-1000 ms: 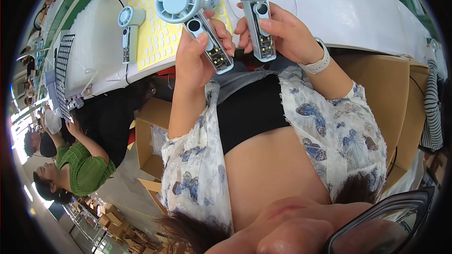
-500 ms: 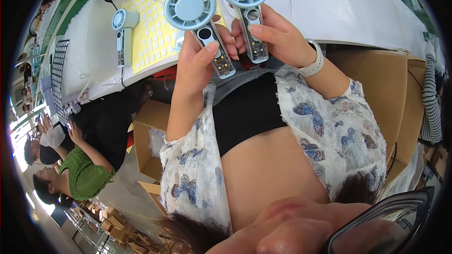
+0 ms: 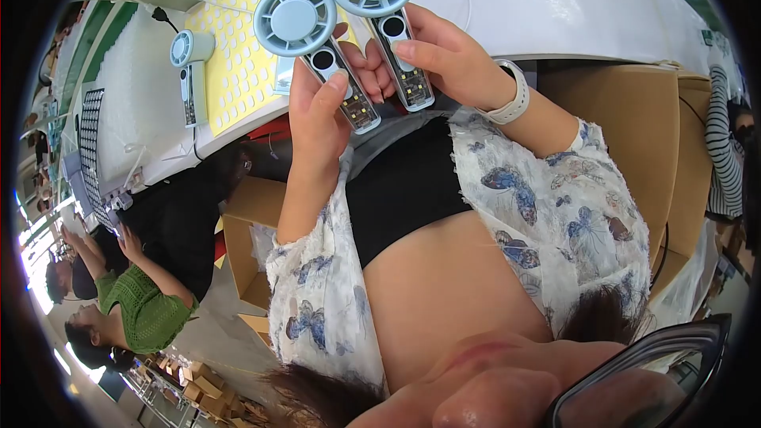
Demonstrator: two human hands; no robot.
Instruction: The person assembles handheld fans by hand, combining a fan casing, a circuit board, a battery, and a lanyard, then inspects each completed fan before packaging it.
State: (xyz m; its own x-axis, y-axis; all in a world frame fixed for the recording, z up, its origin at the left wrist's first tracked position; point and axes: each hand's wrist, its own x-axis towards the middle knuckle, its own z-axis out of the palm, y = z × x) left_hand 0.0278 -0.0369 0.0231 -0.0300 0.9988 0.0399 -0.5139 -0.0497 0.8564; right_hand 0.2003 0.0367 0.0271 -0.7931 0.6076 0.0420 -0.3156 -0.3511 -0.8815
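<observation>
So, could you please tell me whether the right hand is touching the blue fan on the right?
Touching: the head view shows the right hand holding the blue fan on the right, its thumb lying on the front of the handle.

The left handheld fan [image 3: 319, 58] and the right handheld fan [image 3: 392, 28] are pale blue, each with a round, spoked head, a dark circle below it and a clear-fronted handle showing circuitry; both are held side by side, heads far, handles slanting near and right, the right one slightly farther
</observation>
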